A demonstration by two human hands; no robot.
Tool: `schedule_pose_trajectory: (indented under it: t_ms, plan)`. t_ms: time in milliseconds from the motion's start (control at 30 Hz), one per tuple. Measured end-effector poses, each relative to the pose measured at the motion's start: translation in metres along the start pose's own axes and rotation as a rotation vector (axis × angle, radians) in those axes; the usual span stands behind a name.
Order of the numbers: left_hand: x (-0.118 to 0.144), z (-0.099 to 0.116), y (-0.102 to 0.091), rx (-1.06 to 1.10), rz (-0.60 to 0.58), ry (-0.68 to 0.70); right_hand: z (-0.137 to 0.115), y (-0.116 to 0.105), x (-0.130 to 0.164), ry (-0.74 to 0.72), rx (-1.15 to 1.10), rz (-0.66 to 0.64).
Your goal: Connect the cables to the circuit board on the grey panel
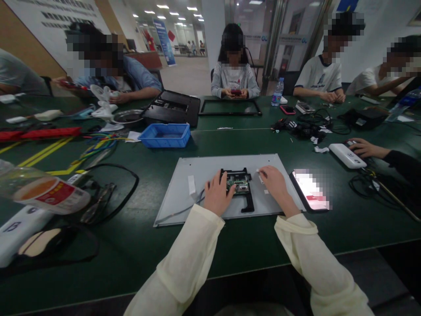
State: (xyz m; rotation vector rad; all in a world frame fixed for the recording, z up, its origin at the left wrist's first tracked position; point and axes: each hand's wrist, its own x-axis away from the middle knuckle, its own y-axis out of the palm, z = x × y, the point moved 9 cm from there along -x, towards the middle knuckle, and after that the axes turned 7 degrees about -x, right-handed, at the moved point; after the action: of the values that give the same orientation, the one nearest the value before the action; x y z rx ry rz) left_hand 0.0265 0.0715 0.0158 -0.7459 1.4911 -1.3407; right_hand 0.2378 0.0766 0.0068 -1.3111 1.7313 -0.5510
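Observation:
A green circuit board (241, 183) in a black plastic bracket (247, 202) lies on a pale grey flat panel (184, 169). My left hand (217, 193) rests over the bracket's left side, thumb and fingers apart and touching the board and frame. To the right of the bracket, just above the panel, my right hand (273, 182) has its fingertips pinched together. A small whitish piece shows at those fingertips; its kind is too small to make out. On the panel's left part are a white strip (191, 185) and a thin grey cable (180, 211).
A lit phone (311, 191) lies at the panel's right edge. Beyond the panel stand a blue tray (164, 142) and a black frame (230, 107). At left are a drink bottle (49, 193) and cables. A co-worker's hand (370, 148) is by a white power strip (347, 156).

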Motion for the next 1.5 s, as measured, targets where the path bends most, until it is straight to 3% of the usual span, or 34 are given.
schedule_pose_trajectory:
  t_ms: [1100,1333,1500]
  plan:
    - [0.0,-0.003,0.001,0.04,-0.019,-0.016,0.005,-0.006,0.002,0.025,-0.034,0.053]
    - [0.0,-0.004,0.001,0.01,-0.006,-0.03,-0.008,-0.01,0.003,-0.008,-0.071,0.096]
    - [0.001,-0.001,-0.002,-0.006,0.009,-0.005,-0.036,-0.006,-0.009,-0.052,-0.092,0.086]
